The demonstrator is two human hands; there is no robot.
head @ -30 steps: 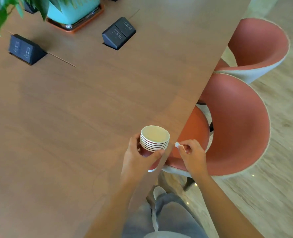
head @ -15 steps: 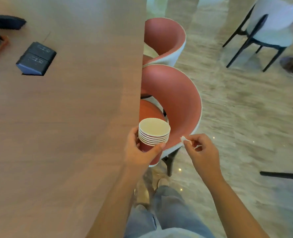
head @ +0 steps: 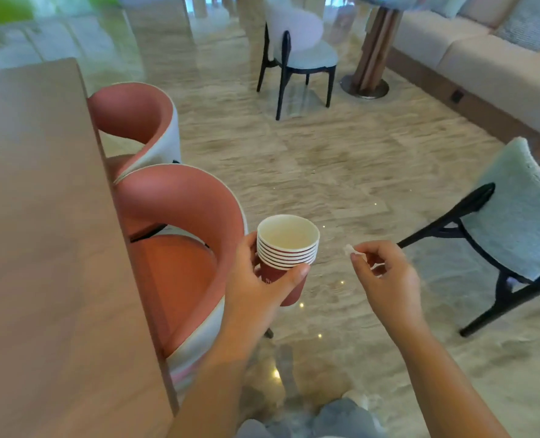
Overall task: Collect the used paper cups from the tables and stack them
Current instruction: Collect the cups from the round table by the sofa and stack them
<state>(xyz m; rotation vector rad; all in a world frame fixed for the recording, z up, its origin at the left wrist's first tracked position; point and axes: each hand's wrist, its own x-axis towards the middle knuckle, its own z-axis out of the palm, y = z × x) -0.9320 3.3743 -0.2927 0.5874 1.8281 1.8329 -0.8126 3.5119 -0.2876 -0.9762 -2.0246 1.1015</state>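
Head view, as I logged it: left hand (head: 256,286), fingers curled round a nested stack of red paper cups (head: 287,248), upright above the floor, beside a red chair (head: 180,235) and the wooden table (head: 41,248). Right hand (head: 385,276) pinched a small white scrap (head: 348,249).

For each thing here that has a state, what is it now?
cup stack: nested, upright, top cup looks empty
left hand: grips the cup stack from the side
right hand: pinches a white scrap
near red chair: pushed up to the table, nobody seated
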